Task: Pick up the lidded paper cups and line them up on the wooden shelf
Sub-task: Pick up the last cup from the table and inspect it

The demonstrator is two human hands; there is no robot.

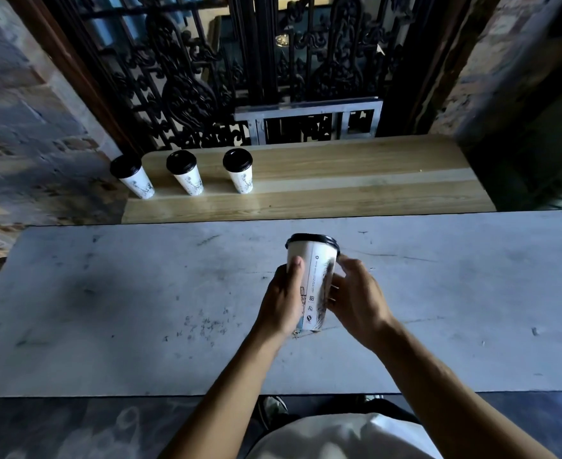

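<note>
Three white paper cups with black lids [185, 172] stand in a row at the left end of the pale wooden shelf [356, 180]. A fourth lidded cup [312, 279] stands on the scuffed grey worktop [107, 293], the left hand [284, 303] wrapped round it, the right hand [356, 299] curled against its other side. Lift upright, squeeze lightly, and set it down right of the row. The black iron grille [206, 77] stands behind the shelf; nothing blocks the path.

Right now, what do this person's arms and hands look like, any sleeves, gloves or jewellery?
Both forearms are bare to the frame's lower edge; no sleeves show. The left hand and right hand wear no gloves, and no rings, watch or bands are visible. Pale fabric shows at the bottom.
</note>
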